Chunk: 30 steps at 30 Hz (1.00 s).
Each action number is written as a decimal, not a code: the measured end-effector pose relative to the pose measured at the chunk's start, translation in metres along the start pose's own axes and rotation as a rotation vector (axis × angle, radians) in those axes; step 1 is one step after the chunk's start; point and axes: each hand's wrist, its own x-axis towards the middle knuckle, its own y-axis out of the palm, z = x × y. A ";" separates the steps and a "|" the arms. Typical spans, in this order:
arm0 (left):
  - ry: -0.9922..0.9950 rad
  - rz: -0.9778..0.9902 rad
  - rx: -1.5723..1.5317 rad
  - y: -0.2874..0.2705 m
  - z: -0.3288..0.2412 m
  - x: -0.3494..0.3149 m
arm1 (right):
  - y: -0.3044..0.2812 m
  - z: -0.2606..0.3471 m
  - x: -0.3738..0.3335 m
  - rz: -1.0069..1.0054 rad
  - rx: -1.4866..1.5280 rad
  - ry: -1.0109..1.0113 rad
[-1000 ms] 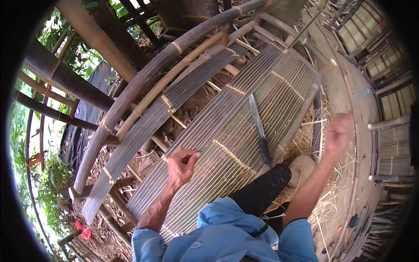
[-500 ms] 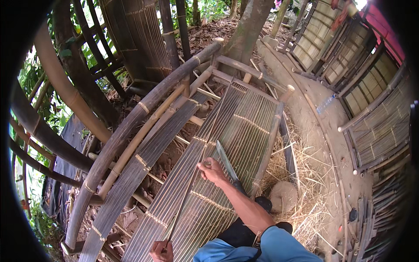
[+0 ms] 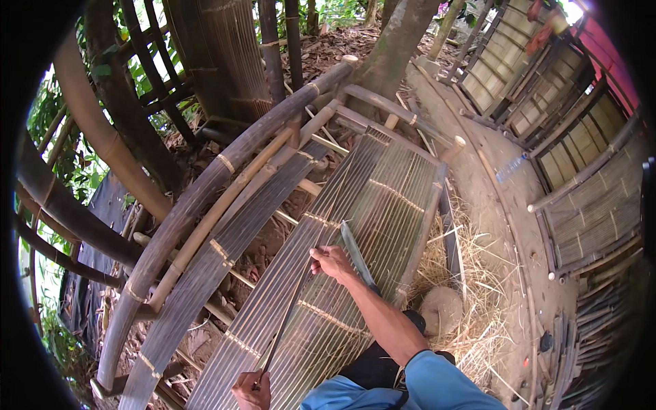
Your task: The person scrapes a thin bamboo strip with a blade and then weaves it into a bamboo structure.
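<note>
A long, thin, dark strip (image 3: 283, 328), which looks like split bamboo, stretches between my hands above the slatted bamboo bench (image 3: 328, 301). My left hand (image 3: 251, 391), at the lower edge of the view, is closed around its near end. Farther up, my right hand (image 3: 331, 262) pinches the strip between thumb and fingers, and the strip appears to run on beyond it. Just right of that hand, a large knife (image 3: 354, 249) with a grey blade and dark handle lies on the slats; my forearm partly covers the handle.
A bamboo rail (image 3: 225, 164) curves along the bench's left side, over a narrow slatted section (image 3: 225, 253). Pale straw shavings (image 3: 471, 328) and a round wooden block (image 3: 443, 309) sit at right. Woven panels (image 3: 594, 198) stand farther right, and a tree trunk (image 3: 393, 51) rises beyond.
My left hand has shifted slightly upward along the strip's line. The right hand keeps its pinch at nearly the same spot. The whole view has moved a little.
</note>
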 end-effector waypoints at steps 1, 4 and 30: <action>-0.069 0.005 0.008 -0.001 -0.008 -0.001 | -0.001 -0.001 0.001 0.004 -0.002 0.003; -0.116 -0.007 0.019 -0.005 -0.025 0.007 | 0.000 0.003 0.004 0.009 0.055 -0.008; 0.014 0.067 0.140 -0.061 -0.060 0.049 | 0.016 0.043 -0.002 -0.053 0.030 -0.048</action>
